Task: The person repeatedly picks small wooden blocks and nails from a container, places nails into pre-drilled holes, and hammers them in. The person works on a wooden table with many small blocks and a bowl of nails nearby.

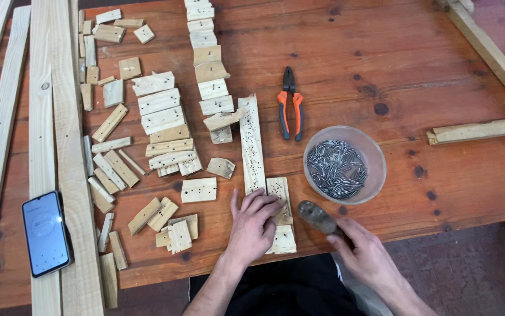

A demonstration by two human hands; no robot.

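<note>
You had pale, nail-dotted wooden strips [251, 143] on a reddish-brown knotted wooden table [416, 64], orange-and-black-handled pliers [290, 104], and grey nails [336, 168] in a translucent bowl [375, 153].

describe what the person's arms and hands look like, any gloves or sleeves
Both hands are bare: no gloves, rings or watch visible on the left hand or the right hand. Both forearms are uncovered as far as the picture edge, with no sleeves in view. Dark clothing shows below, between the arms.
</note>
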